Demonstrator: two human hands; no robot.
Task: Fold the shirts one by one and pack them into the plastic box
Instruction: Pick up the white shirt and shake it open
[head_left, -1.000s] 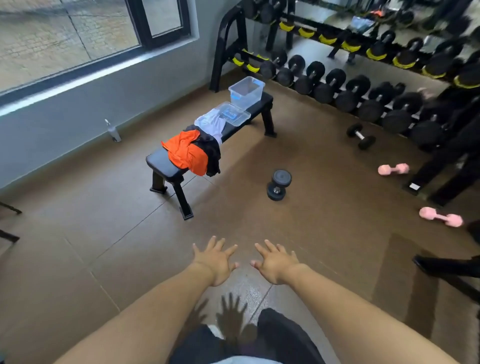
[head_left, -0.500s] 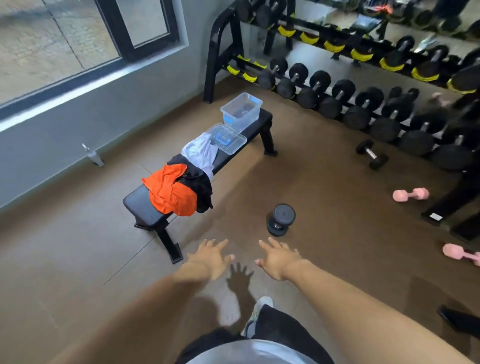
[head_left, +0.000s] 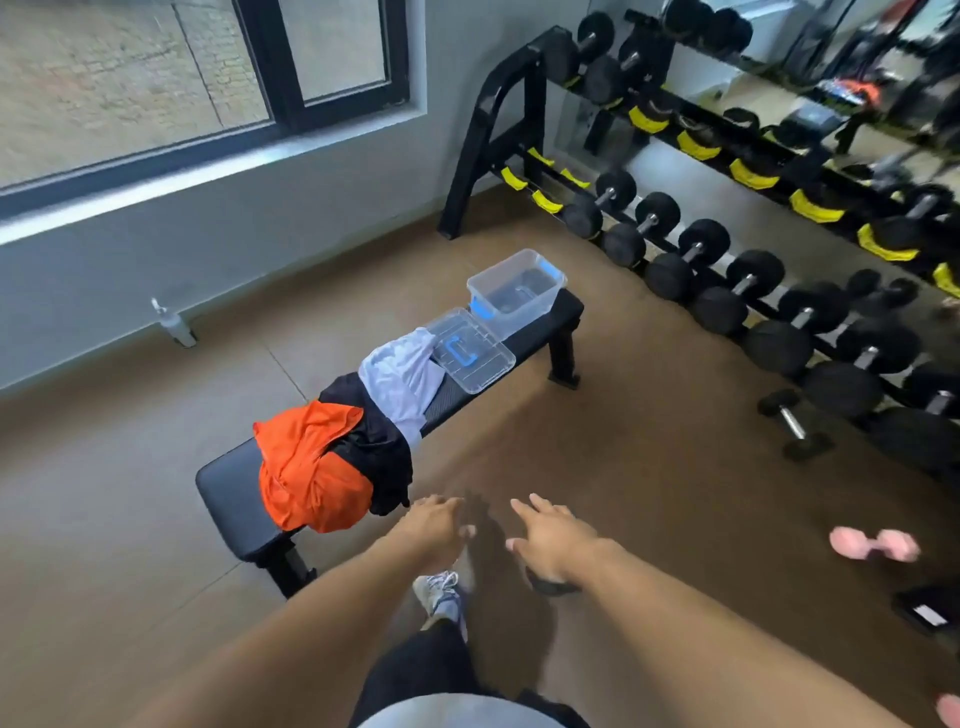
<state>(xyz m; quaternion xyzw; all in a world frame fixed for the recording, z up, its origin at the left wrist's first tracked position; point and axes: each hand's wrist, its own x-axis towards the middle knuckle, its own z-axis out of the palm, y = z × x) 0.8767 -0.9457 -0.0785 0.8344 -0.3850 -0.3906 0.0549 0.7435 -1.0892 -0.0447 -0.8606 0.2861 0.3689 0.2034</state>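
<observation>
Closer now than a second ago: black padded gym bench (head_left: 228, 488) fills mid-view, left hand (head_left: 434, 522) and right hand (head_left: 553, 538) both released, fingers spread, grasping nothing, just short of its near edge. Crumpled orange shirt (head_left: 311, 467), black shirt (head_left: 382, 452) and pale lilac shirt (head_left: 400, 382) heaped unfolded mid-bench. Beyond them, clear plastic box (head_left: 517, 291) beside its blue-handled clear lid (head_left: 470, 351) at far end, likely opened ready for packing; black dumbbell rack (head_left: 727, 270) behind.

Shirts (head_left: 358, 431) on bench (head_left: 234, 499) — lid (head_left: 470, 351), box (head_left: 517, 291) behind.
</observation>
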